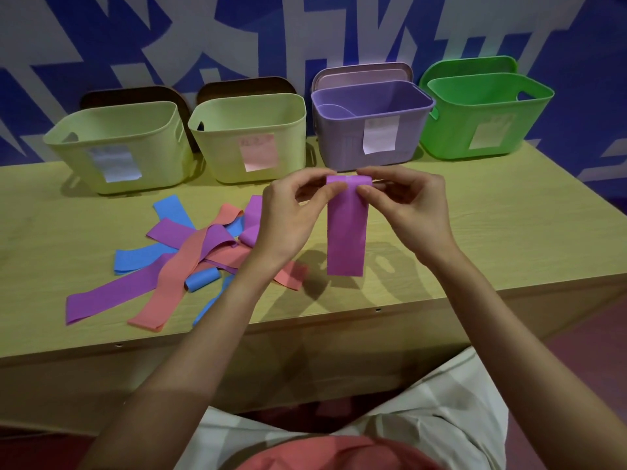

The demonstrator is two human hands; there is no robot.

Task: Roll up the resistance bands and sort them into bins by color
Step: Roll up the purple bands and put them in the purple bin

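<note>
Here, the top edge of a purple band [346, 228] is pinched between the curled fingers and thumbs of both hands, just above the centre of the frame. The left corner of its rolled top is gripped by the left hand [291, 215], and the right corner by the right hand [407, 206]; the fingertips of the two hands are nearly met over the short roll formed there. The rest of the band is seen hanging straight down, its lower end held above the wooden table [475, 239] with a shadow cast beneath it.

To the left of the hands, in the middle left of the frame, a loose pile of bands [190, 252] is spread flat on the table: purple, blue and salmon-pink strips are overlapped and crossed, and one small blue roll [202, 279] lies among them near the lower edge of the pile.

Across the upper part of the frame, four bins are lined up at the back of the table against a blue-and-white patterned wall. From left to right are found a pale yellow bin [118, 154], a second pale yellow bin [251, 140], a purple bin [373, 127] and a green bin [485, 113]. A paper label is stuck on the front of each. The writing on them cannot be read.
</note>
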